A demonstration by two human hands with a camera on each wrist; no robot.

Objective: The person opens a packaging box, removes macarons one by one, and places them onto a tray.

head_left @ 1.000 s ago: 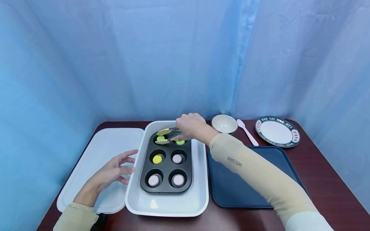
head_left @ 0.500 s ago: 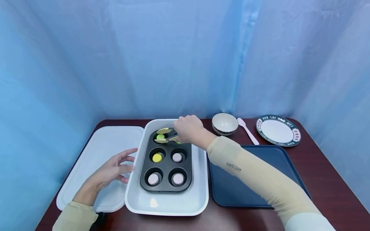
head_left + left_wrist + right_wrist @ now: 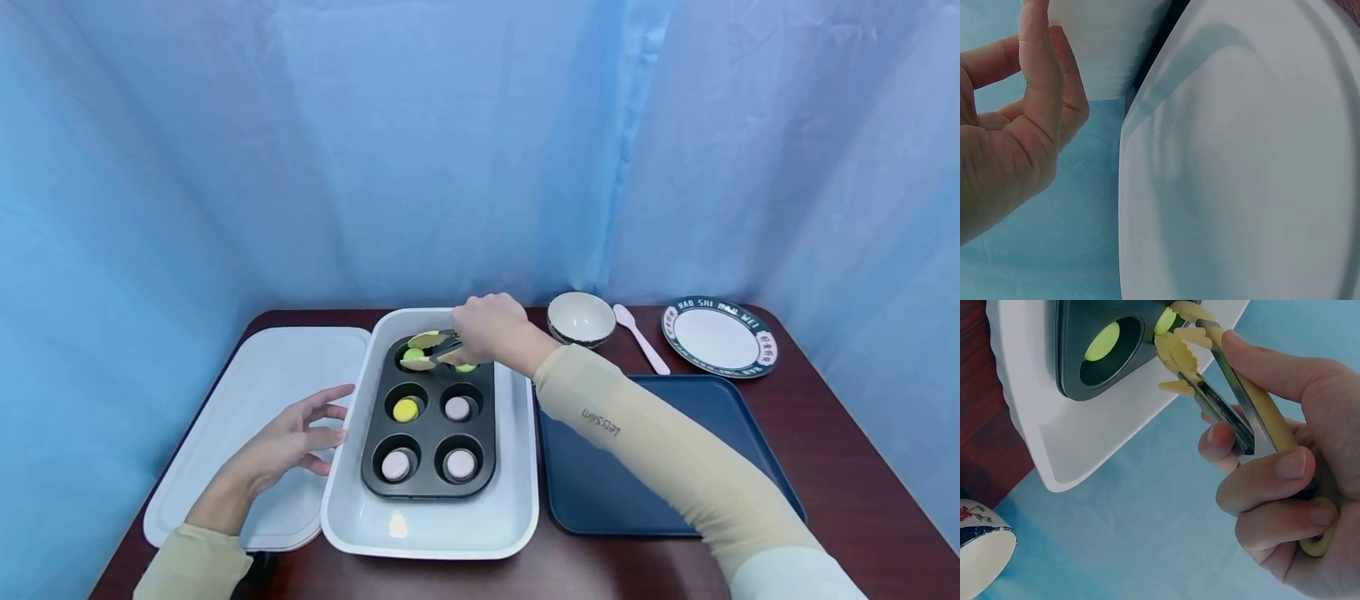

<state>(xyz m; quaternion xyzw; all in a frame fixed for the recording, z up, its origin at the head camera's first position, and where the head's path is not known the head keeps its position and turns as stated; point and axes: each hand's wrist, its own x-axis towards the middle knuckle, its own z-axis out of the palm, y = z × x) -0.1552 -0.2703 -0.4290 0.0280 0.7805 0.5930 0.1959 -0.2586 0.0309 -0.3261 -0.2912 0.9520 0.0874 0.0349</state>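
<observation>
My right hand grips a pair of tongs with yellow scalloped tips. The tips stand apart, one on each side of a green round piece in the far left cup of a dark muffin tin. A second green piece sits in the far right cup, mostly behind my hand in the head view. A yellow round piece and several pale pink ones fill the other cups. The left hand holds nothing, its fingers spread at the left rim of the white bin around the tin.
Left of the bin lies a flat white lid. On the right are a dark blue tray, a bowl, a pale pink spoon and a plate with a green patterned rim. Blue curtains hang behind the table.
</observation>
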